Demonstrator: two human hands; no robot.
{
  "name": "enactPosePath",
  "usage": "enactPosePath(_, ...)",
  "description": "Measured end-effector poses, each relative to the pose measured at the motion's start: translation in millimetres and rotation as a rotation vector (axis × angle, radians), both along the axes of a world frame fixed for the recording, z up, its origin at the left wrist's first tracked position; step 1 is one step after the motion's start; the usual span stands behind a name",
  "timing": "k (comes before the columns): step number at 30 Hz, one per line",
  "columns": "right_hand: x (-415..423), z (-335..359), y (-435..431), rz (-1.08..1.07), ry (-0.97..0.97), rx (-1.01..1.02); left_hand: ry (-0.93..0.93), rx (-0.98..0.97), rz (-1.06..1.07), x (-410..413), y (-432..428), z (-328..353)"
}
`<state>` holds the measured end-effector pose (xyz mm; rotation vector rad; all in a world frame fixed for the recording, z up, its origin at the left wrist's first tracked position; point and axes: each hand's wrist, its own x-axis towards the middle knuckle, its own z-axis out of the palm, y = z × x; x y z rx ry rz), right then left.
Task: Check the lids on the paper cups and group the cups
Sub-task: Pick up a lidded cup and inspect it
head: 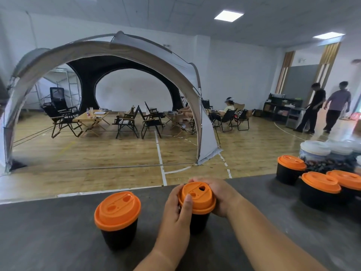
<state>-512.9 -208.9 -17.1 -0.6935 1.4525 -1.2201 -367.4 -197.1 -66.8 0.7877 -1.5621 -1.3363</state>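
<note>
A black paper cup with an orange lid (197, 196) stands on the dark grey table (58, 231) at its middle. My left hand (175, 214) grips the cup and lid from the left, thumb resting on the lid's top. My right hand (218, 194) wraps round the lid's far and right rim. A second lidded black cup (118, 218) stands apart to the left, untouched. Three more lidded cups stand grouped at the right: one at the back (290, 169), one in front (320, 189), one at the edge of view (346, 180).
White lidded tubs (315, 149) and a dark patterned cloth lie behind the right group. Beyond the table's far edge is a wooden floor with a large tent, folding chairs, a seated person and two people walking at the right.
</note>
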Motion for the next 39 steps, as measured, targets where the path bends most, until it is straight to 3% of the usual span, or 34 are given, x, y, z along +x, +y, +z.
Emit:
enactPosePath(8,4.0,-17.9,14.7,-0.153,0.085,-0.086,-0.021,0.003,0.014,-1.5,-1.6,-3.6)
enactPosePath(19,24.2,-29.3,39.9,-0.289,0.344,-0.254,-0.044,-0.009,0.027,-0.7,1.7,1.0)
enactPosePath(39,59.9,-45.9,64.1,-0.150,0.484,-0.376,-0.004,0.012,0.065,5.0,4.6,5.4)
